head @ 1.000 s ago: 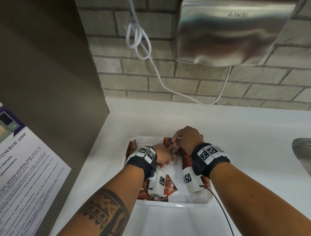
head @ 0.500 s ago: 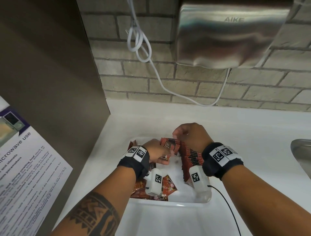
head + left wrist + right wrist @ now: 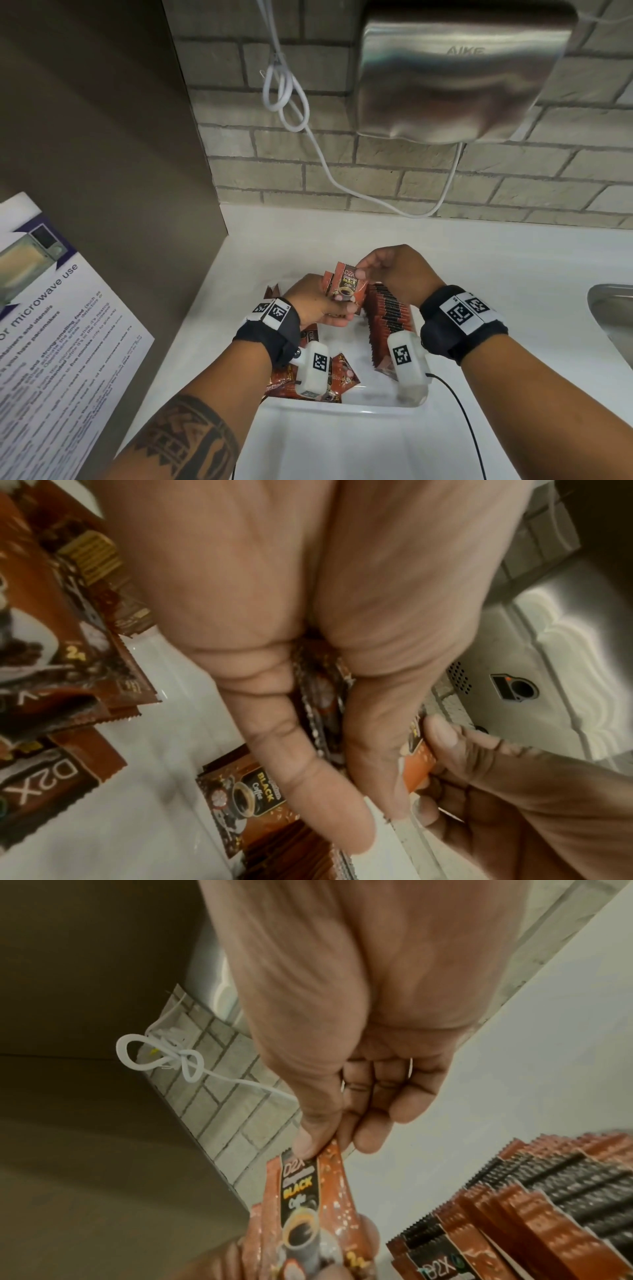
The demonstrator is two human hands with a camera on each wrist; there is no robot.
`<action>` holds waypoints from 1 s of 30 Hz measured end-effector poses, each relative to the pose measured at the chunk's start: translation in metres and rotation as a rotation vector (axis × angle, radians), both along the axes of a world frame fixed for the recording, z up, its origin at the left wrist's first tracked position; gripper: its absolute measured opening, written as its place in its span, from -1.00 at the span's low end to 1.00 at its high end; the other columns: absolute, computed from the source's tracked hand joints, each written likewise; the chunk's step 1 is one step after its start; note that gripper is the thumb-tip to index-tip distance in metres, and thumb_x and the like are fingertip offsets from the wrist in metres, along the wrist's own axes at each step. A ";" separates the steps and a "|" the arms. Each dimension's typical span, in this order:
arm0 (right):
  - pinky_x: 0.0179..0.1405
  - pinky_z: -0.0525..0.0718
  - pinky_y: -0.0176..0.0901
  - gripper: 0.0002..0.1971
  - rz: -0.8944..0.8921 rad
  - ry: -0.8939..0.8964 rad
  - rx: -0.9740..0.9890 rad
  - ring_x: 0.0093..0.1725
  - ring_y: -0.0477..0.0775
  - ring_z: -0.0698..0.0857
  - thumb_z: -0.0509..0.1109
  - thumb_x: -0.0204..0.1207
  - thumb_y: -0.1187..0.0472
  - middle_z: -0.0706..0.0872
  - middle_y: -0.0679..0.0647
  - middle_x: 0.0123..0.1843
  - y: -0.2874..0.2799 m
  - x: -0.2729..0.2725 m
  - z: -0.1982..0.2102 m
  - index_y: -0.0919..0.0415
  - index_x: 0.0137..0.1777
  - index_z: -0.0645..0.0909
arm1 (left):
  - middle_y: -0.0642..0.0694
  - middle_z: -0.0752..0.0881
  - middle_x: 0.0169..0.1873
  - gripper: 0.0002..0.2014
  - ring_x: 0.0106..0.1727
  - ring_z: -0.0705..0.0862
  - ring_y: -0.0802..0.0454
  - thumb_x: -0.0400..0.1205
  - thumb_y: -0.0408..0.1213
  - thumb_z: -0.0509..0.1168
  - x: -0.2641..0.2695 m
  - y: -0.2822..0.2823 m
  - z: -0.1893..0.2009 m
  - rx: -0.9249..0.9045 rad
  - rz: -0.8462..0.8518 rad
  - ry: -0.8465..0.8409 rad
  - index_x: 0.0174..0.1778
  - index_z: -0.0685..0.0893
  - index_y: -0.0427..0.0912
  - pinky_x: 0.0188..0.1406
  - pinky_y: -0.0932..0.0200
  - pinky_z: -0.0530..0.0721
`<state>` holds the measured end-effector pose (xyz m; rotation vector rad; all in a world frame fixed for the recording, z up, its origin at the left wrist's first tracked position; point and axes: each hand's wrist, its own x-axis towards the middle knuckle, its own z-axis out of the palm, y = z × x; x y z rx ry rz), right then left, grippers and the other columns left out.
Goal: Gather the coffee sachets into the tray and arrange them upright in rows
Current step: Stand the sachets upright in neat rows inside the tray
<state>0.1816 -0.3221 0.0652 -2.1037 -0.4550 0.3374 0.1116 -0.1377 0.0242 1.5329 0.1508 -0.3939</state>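
Sachets [image 3: 346, 291], glossy foil squares with crimped edges, are held as a small stack above the tray [image 3: 342, 406]: left hand [image 3: 317, 305] curls round their lower part, right hand [image 3: 397, 270] pinches the front one's top edge between thumb and forefinger. Upright sachets form a ribbed row [image 3: 387, 318] along the smooth white tray's right side; loose ones [image 3: 342, 377] lie flat near its front-left corner

One tray [image 3: 342, 409], two hands [image 3: 318, 305], sachets uncountable [image 3: 387, 308]
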 end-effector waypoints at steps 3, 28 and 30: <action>0.10 0.75 0.02 -0.93 -0.019 -0.019 0.009 -0.12 0.06 0.82 0.64 0.44 0.16 0.86 -0.01 -0.24 0.002 -0.001 0.004 0.04 -0.24 0.82 | -0.25 0.86 -0.06 -0.65 -0.06 0.86 -0.10 0.50 -0.43 0.60 0.001 0.001 -0.001 0.039 0.054 0.012 0.19 0.76 -0.33 -0.05 0.06 0.84; -0.09 0.74 -0.17 -0.62 -0.070 -0.079 -0.533 -0.24 -0.14 0.73 0.36 0.41 0.24 0.78 -0.23 -0.38 0.021 0.007 -0.039 -0.18 -0.55 0.72 | 0.10 0.64 -0.71 -0.76 -0.79 0.41 0.18 0.75 -0.13 0.32 0.004 -0.022 0.000 0.538 -0.237 0.338 0.06 0.69 -0.27 -0.74 0.40 0.34; -0.10 0.70 -0.20 -0.61 -0.063 -0.070 -0.542 -0.24 -0.15 0.72 0.37 0.41 0.25 0.77 -0.24 -0.40 0.020 0.007 -0.041 -0.19 -0.58 0.70 | 0.10 0.63 -0.72 -0.75 -0.80 0.41 0.18 0.75 -0.13 0.32 0.006 -0.022 -0.001 0.542 -0.234 0.341 0.07 0.68 -0.28 -0.75 0.40 0.33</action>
